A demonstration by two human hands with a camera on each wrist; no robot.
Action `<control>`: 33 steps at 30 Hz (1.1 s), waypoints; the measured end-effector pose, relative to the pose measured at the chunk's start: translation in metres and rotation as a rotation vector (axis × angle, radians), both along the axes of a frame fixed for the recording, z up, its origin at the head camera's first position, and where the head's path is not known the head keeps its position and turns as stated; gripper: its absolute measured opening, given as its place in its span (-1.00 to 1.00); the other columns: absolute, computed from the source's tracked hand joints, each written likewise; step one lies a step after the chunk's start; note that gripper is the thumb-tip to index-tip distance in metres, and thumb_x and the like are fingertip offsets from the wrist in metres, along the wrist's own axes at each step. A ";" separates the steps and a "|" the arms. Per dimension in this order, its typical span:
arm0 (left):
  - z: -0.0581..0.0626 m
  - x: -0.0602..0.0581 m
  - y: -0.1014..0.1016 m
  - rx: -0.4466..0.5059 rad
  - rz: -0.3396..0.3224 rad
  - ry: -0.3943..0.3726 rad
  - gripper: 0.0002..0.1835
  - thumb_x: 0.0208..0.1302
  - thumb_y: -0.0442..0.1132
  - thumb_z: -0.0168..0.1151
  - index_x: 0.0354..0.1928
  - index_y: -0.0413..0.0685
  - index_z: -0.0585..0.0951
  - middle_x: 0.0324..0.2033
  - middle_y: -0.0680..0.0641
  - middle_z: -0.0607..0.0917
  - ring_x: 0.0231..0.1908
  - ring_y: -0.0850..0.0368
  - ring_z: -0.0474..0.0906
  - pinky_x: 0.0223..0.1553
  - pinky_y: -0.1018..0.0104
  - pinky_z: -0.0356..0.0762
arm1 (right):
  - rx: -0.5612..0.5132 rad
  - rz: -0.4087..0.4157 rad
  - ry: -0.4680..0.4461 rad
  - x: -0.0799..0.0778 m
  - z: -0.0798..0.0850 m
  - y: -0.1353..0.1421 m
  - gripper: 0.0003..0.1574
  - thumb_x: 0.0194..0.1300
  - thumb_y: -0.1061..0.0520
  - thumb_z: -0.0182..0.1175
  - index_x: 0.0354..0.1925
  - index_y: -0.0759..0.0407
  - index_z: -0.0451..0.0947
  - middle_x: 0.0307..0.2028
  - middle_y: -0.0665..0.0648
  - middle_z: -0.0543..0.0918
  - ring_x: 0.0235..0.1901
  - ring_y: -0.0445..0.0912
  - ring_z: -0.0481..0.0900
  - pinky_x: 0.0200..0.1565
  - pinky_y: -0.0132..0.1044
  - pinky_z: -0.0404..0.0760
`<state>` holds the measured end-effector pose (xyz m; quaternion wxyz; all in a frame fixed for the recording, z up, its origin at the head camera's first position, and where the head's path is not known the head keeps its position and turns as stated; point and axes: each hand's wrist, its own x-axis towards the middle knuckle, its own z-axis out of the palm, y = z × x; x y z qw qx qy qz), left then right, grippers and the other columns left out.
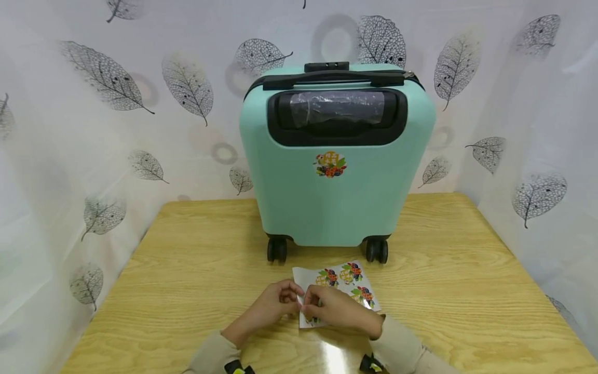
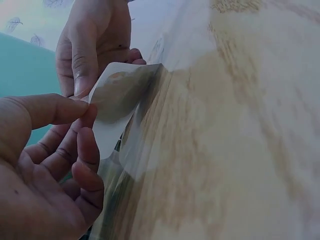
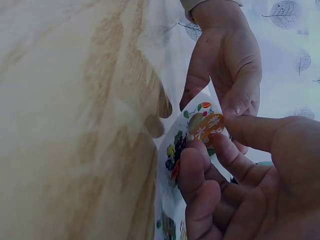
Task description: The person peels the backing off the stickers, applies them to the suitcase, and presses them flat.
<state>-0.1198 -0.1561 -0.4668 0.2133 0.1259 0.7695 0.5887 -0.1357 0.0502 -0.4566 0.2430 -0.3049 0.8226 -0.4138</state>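
A white sheet of round fruit-print stickers (image 1: 303, 275) lies on the table, its near left part lifted and bent. My left hand (image 1: 277, 299) pinches the raised left edge between thumb and forefinger, other fingers loosely curled. Right beside it, my right hand (image 1: 338, 309) pinches the same edge, thumb tip close to the left thumb. In the right wrist view an orange-and-fruit sticker (image 3: 207, 127) shows at the pinched edge; I cannot tell whether it has come off its backing. The left wrist view shows the sheet's pale underside (image 2: 107, 137).
Behind the sheet stands an upright mint-green suitcase (image 1: 327, 208) on black wheels (image 1: 277, 250). A similar fruit sticker (image 1: 330, 165) is stuck on its front, below the black handle recess (image 1: 336, 135). Leaf-patterned cloth (image 1: 187, 88) hangs round the wooden table (image 1: 201, 259).
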 end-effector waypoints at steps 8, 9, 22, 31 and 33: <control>-0.002 0.000 0.001 -0.001 -0.003 -0.002 -0.77 0.18 -0.44 0.21 -0.10 -0.29 0.56 -0.43 0.03 0.60 -0.45 0.29 0.49 -0.46 0.48 0.41 | -0.014 -0.005 -0.062 0.001 0.001 0.000 -0.81 0.42 -0.01 0.11 -0.30 0.04 0.50 -0.44 -0.06 0.63 -0.58 -0.30 0.42 -0.52 -0.44 0.38; -0.002 0.000 0.001 -0.002 -0.004 0.001 -0.78 0.18 -0.45 0.21 -0.10 -0.29 0.57 -0.44 0.03 0.60 -0.45 0.28 0.50 -0.46 0.48 0.41 | -0.016 -0.002 -0.068 0.001 0.001 0.000 -0.81 0.42 -0.01 0.11 -0.30 0.04 0.50 -0.44 -0.06 0.63 -0.59 -0.30 0.41 -0.52 -0.45 0.38; -0.001 -0.001 0.001 -0.006 -0.004 -0.015 -0.79 0.22 -0.39 0.27 -0.11 -0.28 0.57 -0.42 0.02 0.59 -0.45 0.29 0.48 -0.46 0.48 0.41 | -0.021 0.026 -0.097 0.000 -0.001 0.003 -0.86 0.44 0.08 0.06 -0.28 0.04 0.52 -0.44 -0.06 0.63 -0.63 -0.32 0.37 -0.55 -0.47 0.36; -0.002 -0.003 -0.003 -0.036 -0.015 -0.022 -0.80 0.22 -0.39 0.26 -0.12 -0.29 0.57 -0.45 0.04 0.57 -0.47 0.29 0.45 -0.48 0.49 0.38 | -0.028 0.036 -0.068 -0.003 -0.002 0.003 -0.87 0.39 0.19 0.07 -0.31 0.08 0.55 -0.45 -0.05 0.61 -0.61 -0.33 0.39 -0.54 -0.48 0.40; -0.001 -0.003 -0.004 -0.041 -0.014 -0.020 -0.80 0.22 -0.39 0.26 -0.12 -0.29 0.57 -0.45 0.05 0.57 -0.48 0.29 0.44 -0.49 0.50 0.36 | -0.031 0.027 -0.077 -0.004 -0.003 0.003 -0.86 0.38 0.19 0.07 -0.32 0.08 0.55 -0.46 -0.06 0.61 -0.61 -0.32 0.41 -0.53 -0.47 0.42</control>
